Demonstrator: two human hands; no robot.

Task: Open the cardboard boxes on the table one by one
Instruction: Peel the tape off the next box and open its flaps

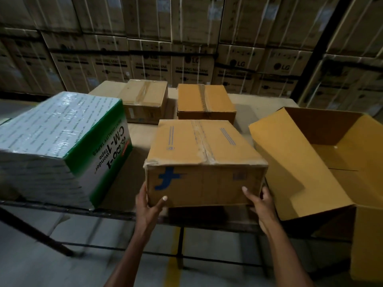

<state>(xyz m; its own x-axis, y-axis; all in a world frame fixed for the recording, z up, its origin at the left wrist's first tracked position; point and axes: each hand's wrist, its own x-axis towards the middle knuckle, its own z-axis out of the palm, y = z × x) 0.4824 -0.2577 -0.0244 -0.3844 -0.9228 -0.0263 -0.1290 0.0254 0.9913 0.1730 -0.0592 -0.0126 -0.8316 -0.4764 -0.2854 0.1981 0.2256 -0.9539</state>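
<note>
A taped brown cardboard box with a blue logo (203, 160) sits at the table's near edge, its near side lifted slightly off the surface. My left hand (150, 206) grips its lower left corner and my right hand (260, 200) grips its lower right corner. Tape runs down the middle of its closed top. Behind it stand two more taped brown boxes, one at the back left (145, 100) and one at the back centre (205, 103). A large box (323, 158) to the right lies with its flaps spread open.
A green and white tape carton (62, 146) wrapped in plastic stands on the left of the table (244, 114). Stacked washing machine cartons (192, 65) form a wall behind. The table's metal frame and a grey floor with a yellow line (174, 264) are below.
</note>
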